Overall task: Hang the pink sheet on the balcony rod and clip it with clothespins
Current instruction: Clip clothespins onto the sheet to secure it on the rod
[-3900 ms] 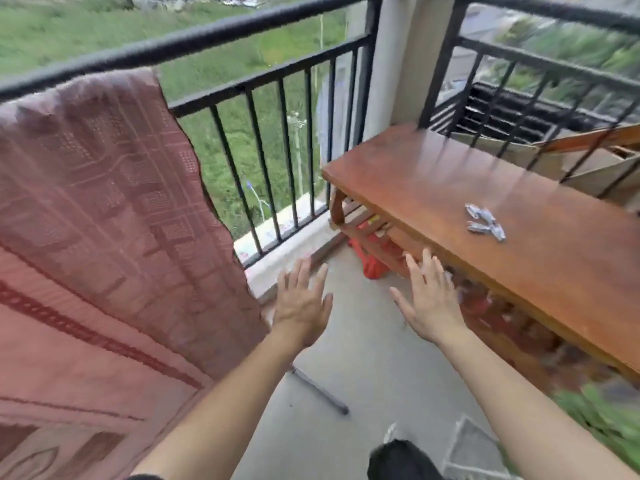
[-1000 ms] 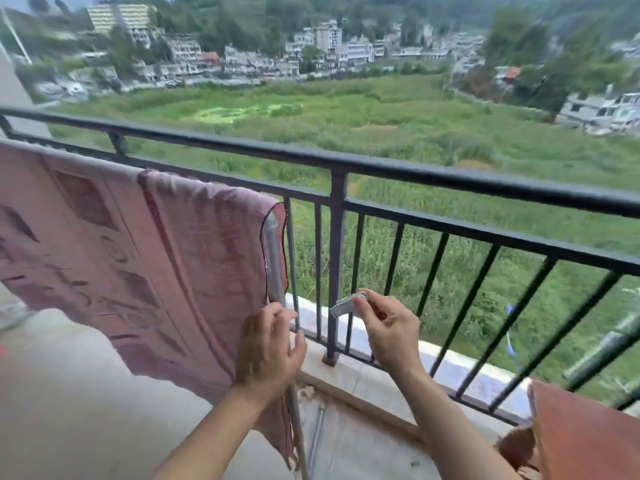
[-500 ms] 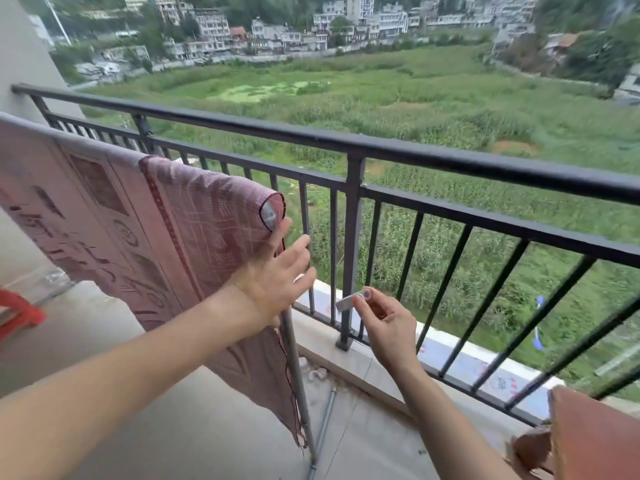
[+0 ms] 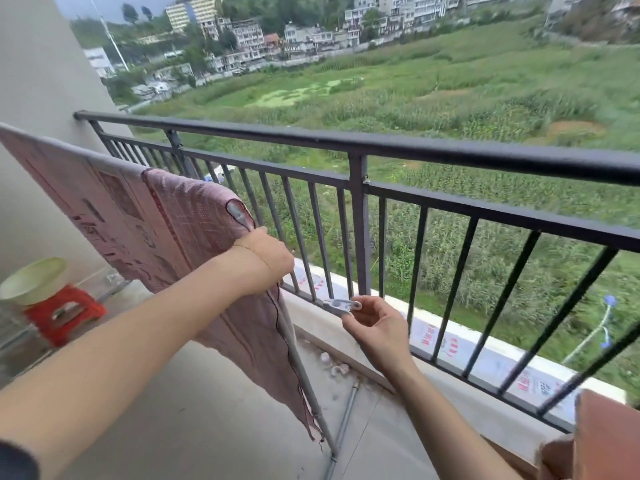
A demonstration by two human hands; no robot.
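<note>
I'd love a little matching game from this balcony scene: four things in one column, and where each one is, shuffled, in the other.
Things:
1 pink sheet
2 clothespin
3 pale green basin
4 left hand

Places:
A on the red stool
B draped over the rod
C pinched in the right hand
D gripping the sheet's edge beside the upright pole

Pairs: 1-B, 2-C, 3-A, 4-D.
</note>
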